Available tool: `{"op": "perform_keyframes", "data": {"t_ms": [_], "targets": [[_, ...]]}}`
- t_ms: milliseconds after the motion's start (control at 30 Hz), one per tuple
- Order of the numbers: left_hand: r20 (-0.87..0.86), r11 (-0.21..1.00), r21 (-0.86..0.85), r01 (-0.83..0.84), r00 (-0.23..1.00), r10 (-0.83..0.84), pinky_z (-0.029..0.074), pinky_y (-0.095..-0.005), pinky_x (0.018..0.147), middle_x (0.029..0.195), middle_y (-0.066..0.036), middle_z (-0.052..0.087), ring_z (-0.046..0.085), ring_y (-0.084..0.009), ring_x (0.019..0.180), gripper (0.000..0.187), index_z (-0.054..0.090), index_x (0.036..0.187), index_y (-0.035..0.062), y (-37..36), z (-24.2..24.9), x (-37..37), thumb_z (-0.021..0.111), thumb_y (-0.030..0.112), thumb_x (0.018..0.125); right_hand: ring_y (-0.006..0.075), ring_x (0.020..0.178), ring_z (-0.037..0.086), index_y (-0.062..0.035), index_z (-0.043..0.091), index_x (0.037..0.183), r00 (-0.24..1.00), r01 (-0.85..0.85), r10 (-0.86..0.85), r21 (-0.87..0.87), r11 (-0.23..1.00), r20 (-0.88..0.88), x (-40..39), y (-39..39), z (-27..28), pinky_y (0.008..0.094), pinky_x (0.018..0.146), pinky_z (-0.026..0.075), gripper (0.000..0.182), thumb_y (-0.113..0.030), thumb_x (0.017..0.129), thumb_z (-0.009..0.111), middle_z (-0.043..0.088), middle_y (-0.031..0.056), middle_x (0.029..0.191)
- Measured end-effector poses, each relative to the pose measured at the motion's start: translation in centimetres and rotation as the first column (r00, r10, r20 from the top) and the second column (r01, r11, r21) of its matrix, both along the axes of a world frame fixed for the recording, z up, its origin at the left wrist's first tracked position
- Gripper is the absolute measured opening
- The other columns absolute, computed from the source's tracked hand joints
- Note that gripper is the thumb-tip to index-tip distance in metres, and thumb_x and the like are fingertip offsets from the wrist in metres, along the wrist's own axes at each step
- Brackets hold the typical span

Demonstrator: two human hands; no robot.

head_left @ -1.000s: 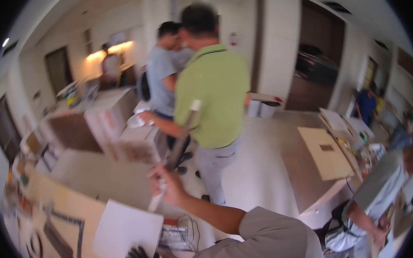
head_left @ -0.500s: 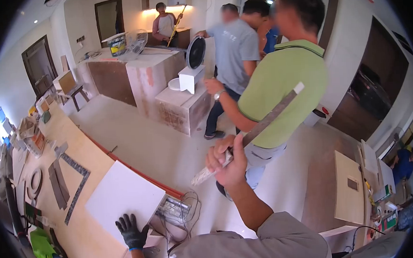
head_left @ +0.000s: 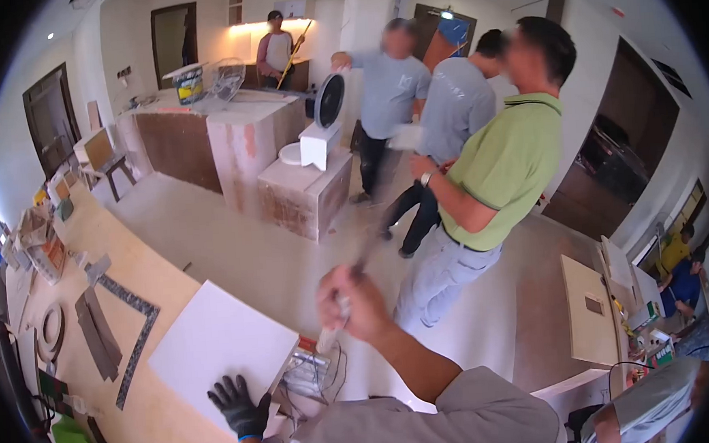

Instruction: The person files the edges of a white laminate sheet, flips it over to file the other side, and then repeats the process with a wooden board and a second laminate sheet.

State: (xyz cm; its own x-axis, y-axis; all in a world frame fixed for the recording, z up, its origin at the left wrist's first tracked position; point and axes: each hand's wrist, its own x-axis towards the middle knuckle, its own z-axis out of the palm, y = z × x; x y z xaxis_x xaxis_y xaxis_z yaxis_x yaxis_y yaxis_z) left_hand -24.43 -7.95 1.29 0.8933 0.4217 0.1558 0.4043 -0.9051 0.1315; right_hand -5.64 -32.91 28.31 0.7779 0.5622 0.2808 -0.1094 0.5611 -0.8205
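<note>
A white square panel [head_left: 215, 335] lies at the edge of the wooden workbench [head_left: 162, 253]. My left hand [head_left: 241, 405], in a dark glove with a blue cuff, rests on the panel's near part with its fingers spread. My bare right hand [head_left: 350, 305] is raised beyond the bench edge, fingers wrapped round a long flat bar [head_left: 327, 339] with a pale, rough grip. Its dark upper length is smeared by motion and points up toward the people ahead. Left of the panel are an L-shaped speckled strip [head_left: 140, 320] and dark flat strips [head_left: 99, 334].
A person in a green shirt [head_left: 513, 163] stands just ahead, with two people in grey shirts behind. A roll of tape [head_left: 50, 333] and a bag [head_left: 41, 245] sit on the bench's left. Cables [head_left: 331, 369] hang by the bench edge. Several people work farther off.
My right hand has moved left and down, and the bar has swung more upright. The white panel and my left hand have shifted slightly right in view. The green-shirted person appears farther from me.
</note>
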Motion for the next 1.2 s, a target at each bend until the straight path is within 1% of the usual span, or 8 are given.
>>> {"op": "perform_keyframes", "data": {"t_ms": [33,233,367,567,667,700,833,1200], "targets": [[0.029,0.999,-0.031,0.018,0.999,-0.017,0.000,-0.0648,0.120,0.154,-0.027,0.037,0.021,-0.0516,0.146,0.090,0.047,0.145,0.0043,0.2,-0.1,-0.2,0.063,0.065,0.081,0.0109,0.048,0.044,-0.0005,0.061,0.091,0.999,-0.036,0.042,-0.257,0.966,0.019,-1.4,1.8,-1.2,0.0277,0.046,0.038,0.052,-0.045,0.107,0.040,0.044,0.0008,0.062],[0.026,0.989,-0.145,0.009,1.000,-0.005,0.000,-0.0640,0.120,0.155,-0.027,0.035,0.022,-0.0491,0.146,0.087,0.049,0.144,0.0041,0.3,1.7,-0.2,0.064,0.062,0.081,0.0084,0.049,0.043,0.0010,0.060,0.106,0.980,-0.200,0.147,-0.591,0.782,-0.137,-5.6,5.8,-13.0,0.0247,0.047,0.038,0.046,-0.041,0.107,0.042,0.045,-0.0015,0.065],[0.098,0.994,-0.105,0.033,0.995,-0.022,0.001,-0.0651,0.119,0.153,-0.028,0.036,0.021,-0.0518,0.145,0.087,0.050,0.142,0.0031,0.7,0.1,-0.4,0.067,0.061,0.079,0.0098,0.048,0.044,0.0000,0.060,0.107,0.954,-0.242,0.099,-0.534,0.810,-0.281,-4.7,4.7,-13.6,0.0275,0.047,0.040,0.062,-0.057,0.105,0.034,0.043,-0.0006,0.064],[0.036,0.993,-0.120,0.019,0.999,-0.015,0.001,-0.0651,0.119,0.154,-0.027,0.036,0.020,-0.0506,0.146,0.089,0.049,0.144,0.0058,0.8,0.1,-0.1,0.066,0.063,0.078,0.0132,0.046,0.045,0.0025,0.057,0.110,0.963,-0.035,0.030,-0.014,0.999,-0.267,-0.6,7.7,-6.7,0.0288,0.046,0.042,0.076,-0.067,0.101,0.026,0.046,0.0024,0.064],[-0.013,0.986,-0.164,0.020,1.000,-0.022,0.000,-0.0646,0.119,0.156,-0.027,0.033,0.019,-0.0504,0.147,0.090,0.047,0.146,0.0065,0.8,1.3,-0.1,0.066,0.063,0.078,0.0141,0.046,0.045,0.0021,0.057,0.110,0.978,-0.056,0.043,-0.062,0.997,-0.204,-0.9,8.2,-5.5,0.0291,0.046,0.042,0.077,-0.068,0.100,0.026,0.046,0.0029,0.064],[0.001,0.986,-0.163,0.027,1.000,-0.027,0.000,-0.0646,0.120,0.156,-0.027,0.034,0.019,-0.0502,0.147,0.090,0.047,0.146,0.0065,0.8,1.1,-0.1,0.067,0.062,0.078,0.0133,0.045,0.045,0.0009,0.057,0.109,0.974,-0.072,0.071,0.003,0.997,-0.216,-1.4,8.1,-5.7,0.0287,0.046,0.042,0.062,-0.058,0.103,0.038,0.046,0.0023,0.064],[0.023,0.988,-0.150,0.039,0.999,-0.035,0.001,-0.0647,0.119,0.155,-0.028,0.033,0.020,-0.0512,0.146,0.091,0.047,0.145,0.0056,1.0,0.6,-0.1,0.068,0.061,0.077,0.0125,0.050,0.048,-0.0024,0.059,0.109,0.980,0.009,-0.062,-0.271,0.963,-0.189,-0.8,6.7,-7.4,0.0302,0.049,0.044,0.026,-0.027,0.102,0.059,0.045,0.0010,0.066],[0.062,0.997,-0.073,0.020,0.998,-0.015,0.003,-0.0669,0.119,0.152,-0.028,0.038,0.023,-0.0521,0.144,0.088,0.053,0.140,0.0053,0.6,0.1,0.2,0.068,0.064,0.076,0.0100,0.050,0.047,-0.0019,0.060,0.112,0.977,0.019,-0.103,-0.407,0.913,-0.185,0.3,5.6,-9.3,0.0275,0.049,0.043,0.027,-0.028,0.105,0.054,0.046,-0.0003,0.066]]}}
